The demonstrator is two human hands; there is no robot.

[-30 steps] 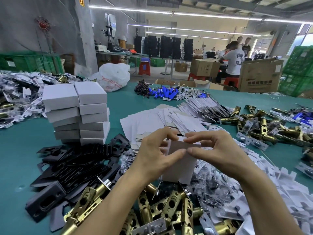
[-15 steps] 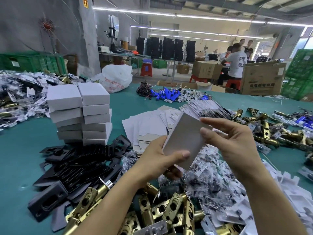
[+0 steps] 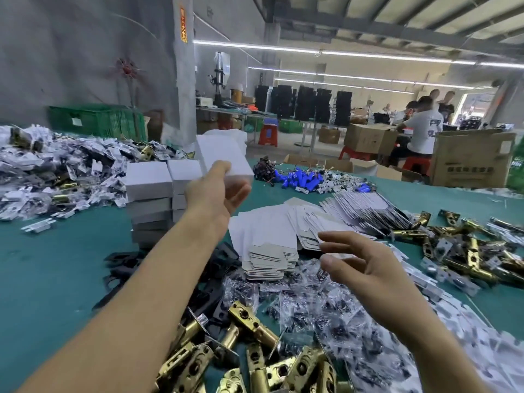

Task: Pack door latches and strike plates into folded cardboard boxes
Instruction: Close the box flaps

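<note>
Across the green table (image 3: 56, 265) our left hand (image 3: 218, 194) gripped a box (image 3: 224, 157) near the stack (image 3: 150, 194), likely to add it, while our right hand (image 3: 365, 268) hovered open over the blanks (image 3: 266, 239).

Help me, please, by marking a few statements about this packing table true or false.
1. The left hand holds a white folded cardboard box. True.
2. The right hand grips a second box. False: it is open, holding nothing.
3. The stack of closed white boxes stands left of the flat cardboard blanks. True.
4. The table cover is red. False: it is teal.
5. Brass cylindrical door latches lie nearest the camera. True.
</note>
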